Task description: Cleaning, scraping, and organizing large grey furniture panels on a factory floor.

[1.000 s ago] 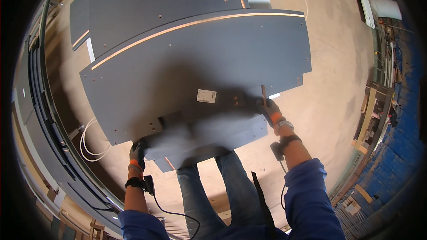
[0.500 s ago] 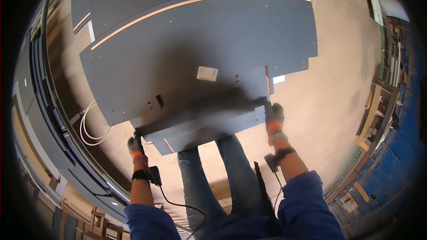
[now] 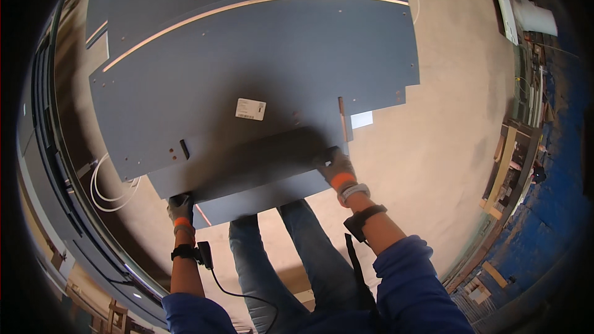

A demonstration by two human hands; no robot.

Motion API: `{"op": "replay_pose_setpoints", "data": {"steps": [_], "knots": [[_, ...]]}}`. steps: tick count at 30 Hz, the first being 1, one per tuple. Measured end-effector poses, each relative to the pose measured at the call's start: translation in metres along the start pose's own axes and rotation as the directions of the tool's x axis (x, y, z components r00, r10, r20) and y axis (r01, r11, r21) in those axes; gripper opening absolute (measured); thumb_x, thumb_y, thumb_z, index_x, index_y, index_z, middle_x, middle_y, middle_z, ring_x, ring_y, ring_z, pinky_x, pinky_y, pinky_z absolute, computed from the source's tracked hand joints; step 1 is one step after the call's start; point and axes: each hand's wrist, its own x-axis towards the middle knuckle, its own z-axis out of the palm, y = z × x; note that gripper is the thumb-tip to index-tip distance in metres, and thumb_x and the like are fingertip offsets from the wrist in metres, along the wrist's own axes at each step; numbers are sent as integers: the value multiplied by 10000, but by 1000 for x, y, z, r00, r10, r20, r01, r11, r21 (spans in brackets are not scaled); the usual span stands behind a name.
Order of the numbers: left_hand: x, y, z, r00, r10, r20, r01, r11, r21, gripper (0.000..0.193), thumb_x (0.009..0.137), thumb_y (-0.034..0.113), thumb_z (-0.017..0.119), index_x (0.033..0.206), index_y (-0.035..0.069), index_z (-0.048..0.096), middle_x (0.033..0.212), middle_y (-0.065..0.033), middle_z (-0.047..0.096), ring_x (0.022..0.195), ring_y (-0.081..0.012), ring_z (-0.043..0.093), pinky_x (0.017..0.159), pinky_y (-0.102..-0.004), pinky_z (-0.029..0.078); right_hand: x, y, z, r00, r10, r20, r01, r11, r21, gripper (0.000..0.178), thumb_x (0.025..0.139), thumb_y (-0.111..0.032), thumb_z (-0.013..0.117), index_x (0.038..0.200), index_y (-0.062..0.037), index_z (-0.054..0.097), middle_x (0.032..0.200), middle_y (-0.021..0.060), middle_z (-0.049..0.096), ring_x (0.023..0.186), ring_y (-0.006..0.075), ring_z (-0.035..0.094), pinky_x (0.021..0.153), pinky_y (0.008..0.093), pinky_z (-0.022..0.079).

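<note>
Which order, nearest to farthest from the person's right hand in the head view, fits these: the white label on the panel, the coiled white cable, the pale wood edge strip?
From the right hand:
1. Pale wood edge strip, just above the hand.
2. White label, up and left, mid-panel.
3. Coiled white cable, far left on the floor.

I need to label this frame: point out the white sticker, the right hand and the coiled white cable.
White sticker (image 3: 250,109), head view: middle of the label on the grey panel.
Right hand (image 3: 335,166), head view: back of the gloved hand at the panel's near edge.
White cable (image 3: 104,187), head view: loop lying on the floor, left.
</note>
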Motion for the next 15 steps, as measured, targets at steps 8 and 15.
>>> {"op": "replay_pose_setpoints", "data": {"steps": [8,15], "knots": [[-9,5,28,997,-64,39,62,997,45,639,680,246,744,1236,8,537,1201,-198,592,1112,-343,564,949,-419,446,17,32,-11,995,-47,93,56,993,-106,740,746,-540,670,1232,-17,477,1206,223,563,1114,387,548,956,422,443],[-13,-3,30,997,73,-40,-67,988,137,654,671,327,757,1217,49,528,1172,-240,569,1096,-410,527,939,-475,417,15,14,-20,987,-2,161,40,971,-236,643,725,-488,717,1162,-54,533,1042,168,653,990,329,621,870,404,485]]}}
